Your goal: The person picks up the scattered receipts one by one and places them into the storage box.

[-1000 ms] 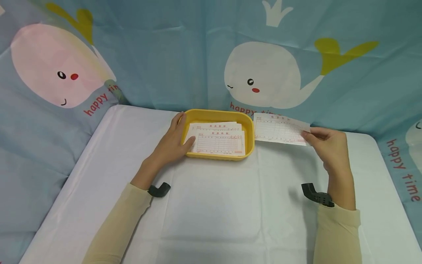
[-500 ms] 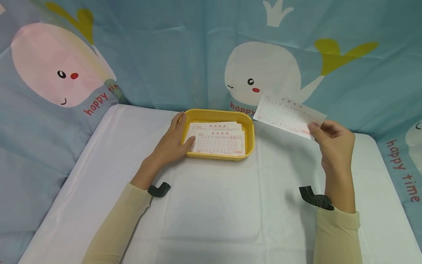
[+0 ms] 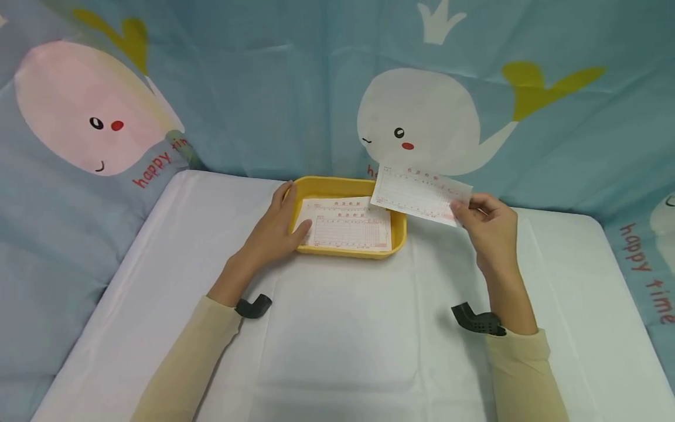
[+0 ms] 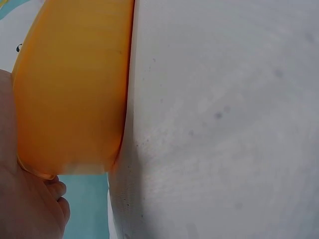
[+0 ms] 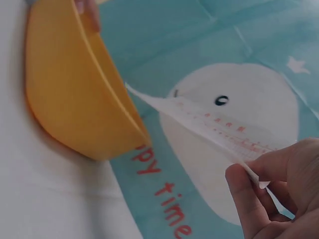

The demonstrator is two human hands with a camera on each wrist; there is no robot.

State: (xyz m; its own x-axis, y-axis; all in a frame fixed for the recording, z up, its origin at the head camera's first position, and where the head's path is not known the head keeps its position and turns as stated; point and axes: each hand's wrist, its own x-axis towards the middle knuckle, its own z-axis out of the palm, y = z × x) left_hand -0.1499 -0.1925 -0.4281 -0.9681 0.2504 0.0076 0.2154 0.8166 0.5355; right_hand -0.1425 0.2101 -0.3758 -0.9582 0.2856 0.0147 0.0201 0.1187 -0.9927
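Note:
A yellow plastic basket [image 3: 345, 254] sits toward the back of the table with printed receipt slips [image 3: 348, 234] lying in it. My left hand [image 3: 274, 230] grips the basket's left end, thumb over the rim onto the slips and fingers along the outer side. In the left wrist view the basket's outer wall [image 4: 75, 99] rests against that hand's palm. My right hand [image 3: 490, 228] pinches one receipt slip [image 3: 416, 193] at its right end between thumb and fingers. That slip is tilted, its left corner raised over the basket's right rim; the right wrist view shows it nearly edge-on.
A white cloth [image 3: 337, 328] covers the table. Behind it and on both sides hangs a blue curtain [image 3: 253, 88] with printed whales, close to the table's back edge. A dark wrist mount [image 3: 477, 321] sits on the right arm, and another wrist mount [image 3: 254, 306] on the left.
My right hand lifted the slip away to the upper right, then brought it back left so that its left end overlaps the basket. The left hand and basket stayed in place.

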